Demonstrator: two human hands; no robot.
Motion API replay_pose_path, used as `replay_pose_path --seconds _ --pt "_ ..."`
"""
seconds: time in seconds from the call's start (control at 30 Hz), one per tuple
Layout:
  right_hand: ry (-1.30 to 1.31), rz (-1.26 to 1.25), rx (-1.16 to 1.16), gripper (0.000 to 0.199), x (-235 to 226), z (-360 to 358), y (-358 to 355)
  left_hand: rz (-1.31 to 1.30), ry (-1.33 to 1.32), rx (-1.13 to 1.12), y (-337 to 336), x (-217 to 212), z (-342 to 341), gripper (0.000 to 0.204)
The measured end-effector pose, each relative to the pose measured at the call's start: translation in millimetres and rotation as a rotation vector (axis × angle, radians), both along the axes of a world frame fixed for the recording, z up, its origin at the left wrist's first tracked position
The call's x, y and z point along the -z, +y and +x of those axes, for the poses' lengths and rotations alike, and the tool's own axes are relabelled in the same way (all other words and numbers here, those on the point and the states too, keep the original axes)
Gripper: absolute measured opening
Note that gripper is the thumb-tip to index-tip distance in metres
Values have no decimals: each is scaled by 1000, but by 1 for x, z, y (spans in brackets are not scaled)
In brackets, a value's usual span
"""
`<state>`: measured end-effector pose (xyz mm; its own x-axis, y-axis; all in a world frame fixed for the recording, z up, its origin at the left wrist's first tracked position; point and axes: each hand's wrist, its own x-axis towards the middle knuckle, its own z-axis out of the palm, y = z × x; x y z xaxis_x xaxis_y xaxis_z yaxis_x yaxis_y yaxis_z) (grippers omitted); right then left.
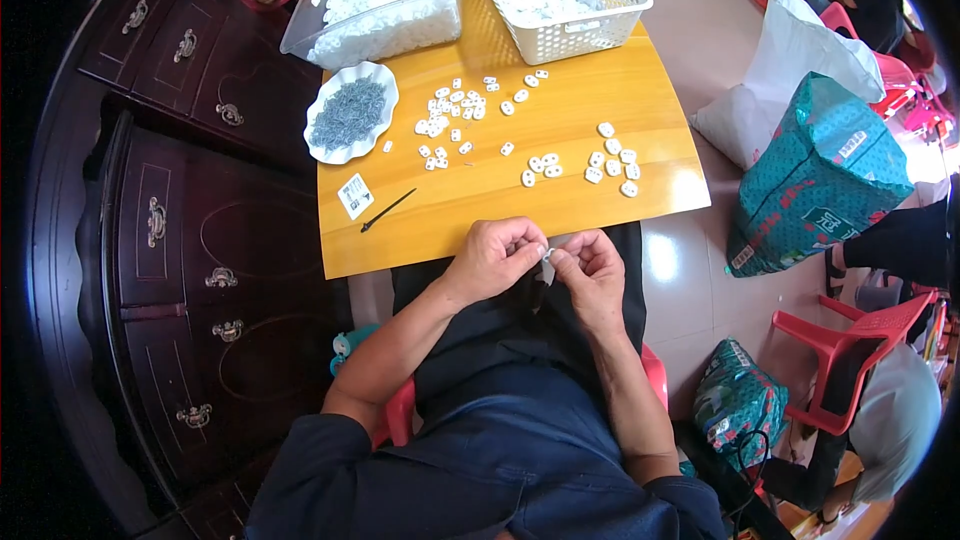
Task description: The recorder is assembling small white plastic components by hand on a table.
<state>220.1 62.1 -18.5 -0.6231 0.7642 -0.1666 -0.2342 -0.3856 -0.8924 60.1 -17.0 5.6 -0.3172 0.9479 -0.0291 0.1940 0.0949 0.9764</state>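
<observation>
Just past the near edge of the wooden table, above my lap, my left hand (497,258) and my right hand (592,278) come together. Both are closed in a pinch on one small white plastic piece (547,255), mostly covered by the fingertips. On the tabletop lie several white oval pieces (613,166) with two dark holes each, in loose groups. A scalloped white dish (340,156) at the left holds a heap of small grey screw-like pins (348,112). Nearer my left hand are a thin black stick-like tool (388,211) and a white printed card (355,196).
At the table's far side stand a clear bin (430,22) of white parts and a white perforated basket (580,37) of similar pieces. Dark drawers (160,230) flank the left. Teal bags (815,180) and a red chair (850,345) occupy the right floor; other people sit nearby.
</observation>
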Motion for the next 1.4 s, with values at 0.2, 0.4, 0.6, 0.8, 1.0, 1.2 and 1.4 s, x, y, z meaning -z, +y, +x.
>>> replay_pose_path --seconds 0.2,0.4,0.6,0.8,1.0,1.2,1.4 --pt "19 -22 29 15 0 1 -1 -5 19 -3 2 -2 4 7" --pt "23 -37 38 16 -1 1 1 -69 3 26 2 -9 1 8" --pt "25 -44 51 16 2 0 0 -76 43 36 4 -5 0 8" --pt "29 -59 43 16 -3 -1 1 -124 -16 54 5 -6 -8 9" --pt "43 -86 85 15 -9 -1 5 -43 29 -82 8 -5 -25 17" --pt "38 -105 115 14 -10 -1 5 47 629 -209 24 -17 -29 27" --pt "27 -116 122 15 -5 1 9 9 842 -165 28 -10 -26 29"
